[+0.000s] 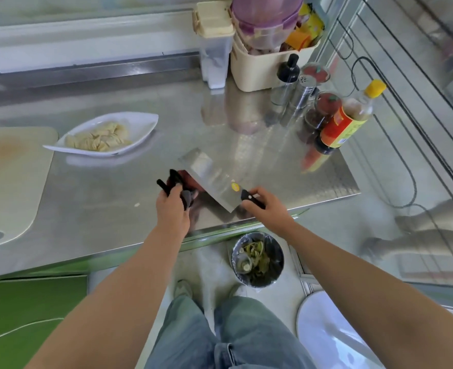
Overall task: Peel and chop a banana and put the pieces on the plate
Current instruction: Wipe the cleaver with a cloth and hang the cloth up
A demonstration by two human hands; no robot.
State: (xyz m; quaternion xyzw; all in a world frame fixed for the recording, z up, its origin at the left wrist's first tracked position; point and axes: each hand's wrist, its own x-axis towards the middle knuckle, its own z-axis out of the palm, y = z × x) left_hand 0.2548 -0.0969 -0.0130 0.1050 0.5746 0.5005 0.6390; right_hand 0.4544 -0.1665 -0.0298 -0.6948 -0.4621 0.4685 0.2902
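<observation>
Jeans point(220, 342) below; at the counter's point(113, 198) front edge the left hand point(173, 210) grips what looks like blackened peel point(174, 179), and the right hand point(266, 209) clamps the cleaver point(209, 177) handle. Banana pieces point(100, 138) fill the plate point(140, 119) toward the left edge. Keep the blade turned away and drop the peel in the floor bin point(257, 259).

Cleaver and plate of banana pieces on a steel counter

The right hand point(265, 209) grips the cleaver point(209, 179) by its black handle, blade flat and low over the counter point(100, 206). The left hand point(172, 209) holds a dark object point(176, 182) just beside the blade, too blurred to identify. Banana pieces point(100, 139) fill the white plate point(145, 121), which touches the cutting board point(12, 182) at its corner. On the floor below stands a bin point(277, 274) of peelings.
</observation>
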